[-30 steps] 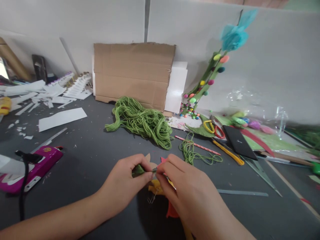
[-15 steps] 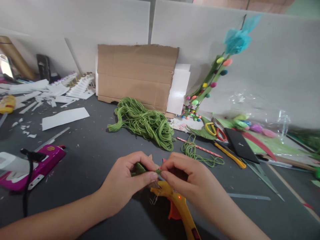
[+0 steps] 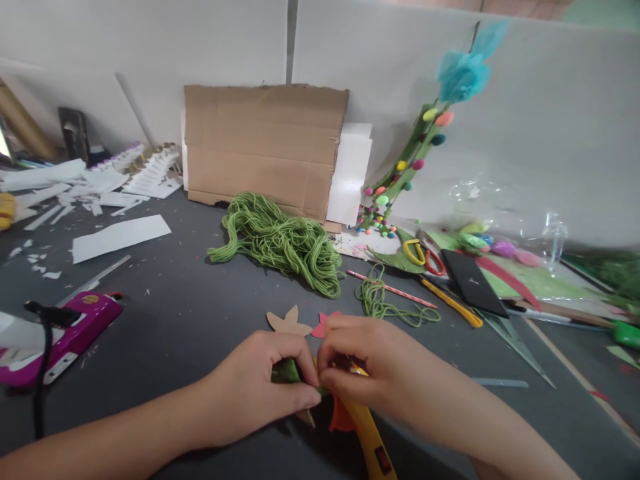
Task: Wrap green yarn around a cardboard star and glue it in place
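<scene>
Together, left hand (image 3: 255, 397), right hand (image 3: 373, 373) pinch green piece (image 3: 286, 371).

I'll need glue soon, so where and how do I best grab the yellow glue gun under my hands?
Grip the yellow glue gun by its handle, the long part pointing toward you, coming from the near side with your right hand. Its nozzle end lies under it and your left hand, beside the green piece both pinch, and may be hot.

Dark grey tabletop (image 3: 190, 313); white partition panels (image 3: 150, 60)
</scene>
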`<state>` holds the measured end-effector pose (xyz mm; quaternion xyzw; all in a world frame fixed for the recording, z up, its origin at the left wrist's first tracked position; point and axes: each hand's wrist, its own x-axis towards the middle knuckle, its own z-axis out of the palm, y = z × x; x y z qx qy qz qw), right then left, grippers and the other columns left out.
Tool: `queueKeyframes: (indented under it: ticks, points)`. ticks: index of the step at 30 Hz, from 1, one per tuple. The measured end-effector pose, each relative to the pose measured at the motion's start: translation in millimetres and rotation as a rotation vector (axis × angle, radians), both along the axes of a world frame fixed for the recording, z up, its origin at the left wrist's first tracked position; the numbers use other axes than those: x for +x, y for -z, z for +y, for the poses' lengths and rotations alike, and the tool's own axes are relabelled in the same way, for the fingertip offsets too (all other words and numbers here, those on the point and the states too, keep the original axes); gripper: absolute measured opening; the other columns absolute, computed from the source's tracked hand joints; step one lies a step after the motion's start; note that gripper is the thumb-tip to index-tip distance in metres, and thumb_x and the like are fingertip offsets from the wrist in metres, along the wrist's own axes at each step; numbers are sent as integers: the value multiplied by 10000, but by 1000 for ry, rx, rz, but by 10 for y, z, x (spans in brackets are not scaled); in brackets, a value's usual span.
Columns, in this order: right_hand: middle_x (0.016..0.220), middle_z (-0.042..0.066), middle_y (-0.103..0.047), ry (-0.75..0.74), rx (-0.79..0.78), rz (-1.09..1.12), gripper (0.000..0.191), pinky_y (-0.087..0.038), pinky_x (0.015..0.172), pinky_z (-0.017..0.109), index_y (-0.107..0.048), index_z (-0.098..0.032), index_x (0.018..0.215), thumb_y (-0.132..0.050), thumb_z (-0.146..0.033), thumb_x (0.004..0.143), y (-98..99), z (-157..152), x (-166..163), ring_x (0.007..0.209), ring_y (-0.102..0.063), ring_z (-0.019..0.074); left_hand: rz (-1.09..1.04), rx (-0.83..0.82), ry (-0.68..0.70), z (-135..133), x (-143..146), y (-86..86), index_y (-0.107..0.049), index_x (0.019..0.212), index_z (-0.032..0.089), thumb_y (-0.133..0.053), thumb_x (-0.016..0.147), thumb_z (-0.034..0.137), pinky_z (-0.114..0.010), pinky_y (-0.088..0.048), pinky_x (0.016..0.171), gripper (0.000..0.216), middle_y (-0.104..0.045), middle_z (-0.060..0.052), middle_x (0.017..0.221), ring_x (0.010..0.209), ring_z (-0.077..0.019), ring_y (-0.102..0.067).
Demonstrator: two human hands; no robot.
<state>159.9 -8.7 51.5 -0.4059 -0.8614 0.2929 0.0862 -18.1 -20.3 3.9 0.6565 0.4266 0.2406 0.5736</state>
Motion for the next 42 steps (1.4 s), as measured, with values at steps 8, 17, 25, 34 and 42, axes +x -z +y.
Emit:
queueKeyframes:
  ticks: [8,17,25,34,42]
  points:
    - [660,27,-542,113,471,-116,190,-355,507,239,-575,-161,665,-480,-130,828,100,-153,-103,568,-504,145,28,80,-237,-6,35,-45,-567,654,190,-564,721,178,-240,-417,647,68,-608,21,673,677,-141,-547]
    - [715,21,-558,256,299,146,174,-386,545,228,-612,-184,739,-470,-146,833,23,-184,-122,619,-528,132,-250,4,-352,-14,-19,-58,-598,680,184,-644,714,235,-220,-414,576,77,-658,7,738,638,-116,-540]
    - [655,-29,-533,312,28,278,186,-368,526,190,-598,-181,644,-525,-65,770,-48,-94,-132,603,-520,98,-435,-141,-282,-2,-24,-33,-572,672,177,-670,697,237,-193,-396,438,117,-592,18,690,523,-86,-501]
    - [745,-23,-551,33,-101,183,135,-386,610,184,-606,-181,727,-545,-172,847,-60,-3,47,672,-520,94,-418,-120,-16,51,-80,-11,-579,674,160,-689,691,212,-253,-467,605,123,-620,8,676,624,-128,-596]
    - [749,-20,-578,-182,254,-162,101,-352,552,216,-553,-187,772,-520,-157,863,49,-40,21,641,-521,117,6,-65,-39,-9,36,3,-542,607,173,-587,661,130,-244,-421,602,83,-594,35,624,611,-127,-552]
